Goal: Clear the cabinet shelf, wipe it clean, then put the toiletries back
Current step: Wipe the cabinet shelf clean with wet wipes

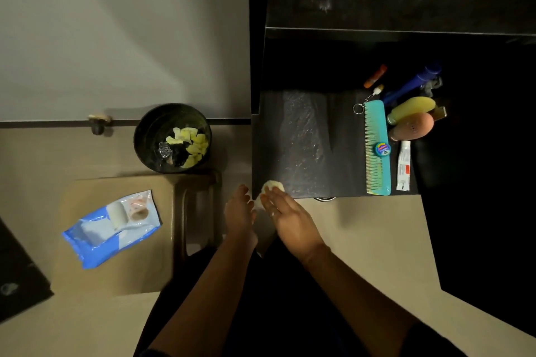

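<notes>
Dark cabinet shelf (304, 142), wet-streaked down its left half. Toiletries along its right edge: teal comb (377, 151), blue tube (412, 85), yellow bottle (412, 109), white tube (404, 166), small round tin (383, 149). Round black bin (150, 139) holding yellow crumpled wipes (193, 146). Blue wipes pack (111, 227) on tan stool (139, 264). Right hand (287, 217) flat, pressing pale wipe (272, 185) at shelf's front left corner. Left hand (239, 214) relaxed, fingers straight, beside it.
</notes>
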A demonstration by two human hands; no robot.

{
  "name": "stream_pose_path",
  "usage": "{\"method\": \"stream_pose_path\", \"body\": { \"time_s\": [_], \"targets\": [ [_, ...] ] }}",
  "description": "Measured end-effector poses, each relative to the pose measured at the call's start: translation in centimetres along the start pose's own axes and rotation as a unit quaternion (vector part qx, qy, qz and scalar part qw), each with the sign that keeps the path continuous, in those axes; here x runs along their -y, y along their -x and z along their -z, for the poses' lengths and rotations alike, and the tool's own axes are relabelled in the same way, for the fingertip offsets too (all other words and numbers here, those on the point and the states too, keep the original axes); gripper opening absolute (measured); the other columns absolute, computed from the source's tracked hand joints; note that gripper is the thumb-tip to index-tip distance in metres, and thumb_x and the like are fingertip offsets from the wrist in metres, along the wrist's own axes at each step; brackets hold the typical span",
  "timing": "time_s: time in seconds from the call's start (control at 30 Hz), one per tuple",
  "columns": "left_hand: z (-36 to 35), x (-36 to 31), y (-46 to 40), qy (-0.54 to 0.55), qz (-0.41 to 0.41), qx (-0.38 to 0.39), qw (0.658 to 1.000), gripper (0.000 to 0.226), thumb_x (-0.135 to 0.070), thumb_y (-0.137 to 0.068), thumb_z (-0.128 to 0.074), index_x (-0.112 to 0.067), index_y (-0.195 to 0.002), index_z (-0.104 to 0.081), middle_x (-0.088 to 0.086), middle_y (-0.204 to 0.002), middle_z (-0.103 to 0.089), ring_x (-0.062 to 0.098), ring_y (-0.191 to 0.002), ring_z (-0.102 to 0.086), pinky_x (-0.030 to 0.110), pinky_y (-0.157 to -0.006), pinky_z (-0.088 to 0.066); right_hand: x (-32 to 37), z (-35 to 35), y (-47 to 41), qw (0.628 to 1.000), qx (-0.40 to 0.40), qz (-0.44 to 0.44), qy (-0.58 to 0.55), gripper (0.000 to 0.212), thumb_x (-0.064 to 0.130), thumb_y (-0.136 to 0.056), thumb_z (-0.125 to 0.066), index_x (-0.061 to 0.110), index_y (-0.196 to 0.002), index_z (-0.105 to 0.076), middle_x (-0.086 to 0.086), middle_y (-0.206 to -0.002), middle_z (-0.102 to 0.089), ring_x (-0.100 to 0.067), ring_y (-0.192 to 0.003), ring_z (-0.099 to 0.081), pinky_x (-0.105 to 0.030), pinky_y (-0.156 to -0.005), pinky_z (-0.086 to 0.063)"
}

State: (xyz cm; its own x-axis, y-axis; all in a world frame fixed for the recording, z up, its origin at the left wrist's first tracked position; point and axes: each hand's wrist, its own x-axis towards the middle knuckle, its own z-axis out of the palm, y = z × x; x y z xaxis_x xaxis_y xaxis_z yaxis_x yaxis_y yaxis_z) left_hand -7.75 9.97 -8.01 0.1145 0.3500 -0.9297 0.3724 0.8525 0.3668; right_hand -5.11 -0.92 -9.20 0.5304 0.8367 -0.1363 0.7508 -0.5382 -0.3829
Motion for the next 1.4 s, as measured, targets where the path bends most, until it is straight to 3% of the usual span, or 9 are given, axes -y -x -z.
{"method": "stream_pose_path", "body": {
  "time_s": [0.13, 0.27, 0.47, 0.67, 0.77, 0.93, 1.07, 1.23, 1.4],
  "targets": [
    [-0.4, -0.4, 0.2, -0.062, -0.027, 0.039, 0.997, 0.037, -0.034, -0.093, -0.051, -0.010, -0.120, -0.055, 0.008, -0.119, -0.058, 0.020, -0.102, -0.055, 0.030, -0.081, -0.044, -1.4, 3.0, 0.3, 0.991, -0.069, -0.082, -0.079, 0.041, 0.007, -0.080, -0.038, 0.013, -0.104, -0.071, -0.004, -0.107, -0.070, -0.020, -0.101, -0.066, -0.022, -0.090, -0.048],
    [-0.7, -0.3, 0.3, -0.090, -0.060, 0.021, 0.994, 0.016, -0.020, -0.094, -0.050, -0.015, -0.081, -0.058, -0.004, -0.079, -0.056, 0.015, -0.081, -0.053, 0.027, -0.072, -0.040, -7.5, 8.5, -6.9, 0.963, -0.209, -0.163, -0.056, 0.046, -0.009, -0.071, -0.047, 0.003, -0.110, -0.067, -0.019, -0.109, -0.065, -0.030, -0.103, -0.058, -0.029, -0.097, -0.039],
    [0.1, -0.9, 0.2, -0.102, -0.051, 0.035, 0.993, 0.019, -0.015, -0.093, -0.054, -0.024, -0.077, -0.059, -0.004, -0.082, -0.061, 0.009, -0.078, -0.055, 0.024, -0.072, -0.043, -13.4, 11.0, -16.7, 0.925, -0.100, -0.364, -0.034, 0.032, -0.008, -0.091, -0.037, -0.011, -0.115, -0.057, -0.030, -0.115, -0.060, -0.041, -0.110, -0.057, -0.042, -0.096, -0.044],
    [0.1, -1.0, 0.1, -0.087, -0.044, 0.033, 0.995, 0.018, -0.013, -0.092, -0.056, -0.024, -0.079, -0.061, -0.006, -0.079, -0.060, 0.008, -0.074, -0.055, 0.023, -0.072, -0.045, -8.0, 6.2, -16.7, 0.956, -0.107, -0.262, -0.077, 0.038, -0.001, -0.094, -0.035, -0.002, -0.129, -0.049, -0.023, -0.137, -0.044, -0.035, -0.126, -0.042, -0.040, -0.104, -0.036],
    [-0.2, -1.1, 0.1, -0.061, -0.032, 0.025, 0.997, 0.012, -0.012, -0.092, -0.056, -0.019, -0.085, -0.063, -0.006, -0.071, -0.061, 0.009, -0.070, -0.055, 0.026, -0.075, -0.045, -4.3, 3.9, -11.3, 0.984, -0.029, -0.158, -0.076, 0.041, 0.003, -0.095, -0.042, 0.010, -0.135, -0.049, -0.012, -0.140, -0.048, -0.023, -0.129, -0.045, -0.032, -0.112, -0.033],
    [-0.2, -0.8, 0.0, 0.001, -0.007, 0.043, 0.999, 0.009, -0.011, -0.092, -0.055, -0.014, -0.097, -0.063, -0.001, -0.085, -0.063, 0.011, -0.080, -0.058, 0.021, -0.069, -0.045, -2.4, -0.2, -0.7, 0.999, -0.033, -0.013, 0.010, 0.057, -0.004, -0.063, -0.070, 0.011, -0.117, -0.066, -0.008, -0.118, -0.066, -0.024, -0.109, -0.064, -0.031, -0.087, -0.053],
    [-0.4, -1.1, -0.1, 0.000, 0.006, 0.045, 0.999, 0.010, -0.010, -0.093, -0.054, -0.017, -0.089, -0.060, -0.001, -0.084, -0.062, 0.011, -0.079, -0.059, 0.020, -0.067, -0.046, -2.6, 1.0, -0.9, 0.996, 0.001, -0.062, -0.064, 0.049, -0.005, -0.069, -0.062, 0.019, -0.112, -0.069, -0.004, -0.116, -0.066, -0.026, -0.110, -0.062, -0.030, -0.093, -0.050],
    [-0.1, -1.1, -0.5, -0.023, 0.020, 0.051, 0.998, 0.013, -0.013, -0.092, -0.056, -0.023, -0.084, -0.059, -0.004, -0.089, -0.061, 0.016, -0.100, -0.058, 0.027, -0.087, -0.045, -8.4, 8.7, -12.3, 0.965, -0.164, -0.200, -0.048, 0.042, -0.010, -0.076, -0.050, 0.008, -0.109, -0.068, -0.020, -0.107, -0.062, -0.036, -0.095, -0.058, -0.033, -0.089, -0.044],
    [0.2, -0.8, -0.7, -0.033, 0.019, 0.050, 0.998, 0.008, -0.017, -0.091, -0.058, -0.022, -0.084, -0.059, -0.001, -0.095, -0.062, 0.018, -0.106, -0.057, 0.033, -0.100, -0.042, -10.3, 9.8, -18.7, 0.945, -0.030, -0.324, 0.017, 0.033, -0.004, -0.092, -0.034, -0.009, -0.116, -0.056, -0.028, -0.117, -0.059, -0.040, -0.113, -0.055, -0.045, -0.092, -0.045]
  ]
}}
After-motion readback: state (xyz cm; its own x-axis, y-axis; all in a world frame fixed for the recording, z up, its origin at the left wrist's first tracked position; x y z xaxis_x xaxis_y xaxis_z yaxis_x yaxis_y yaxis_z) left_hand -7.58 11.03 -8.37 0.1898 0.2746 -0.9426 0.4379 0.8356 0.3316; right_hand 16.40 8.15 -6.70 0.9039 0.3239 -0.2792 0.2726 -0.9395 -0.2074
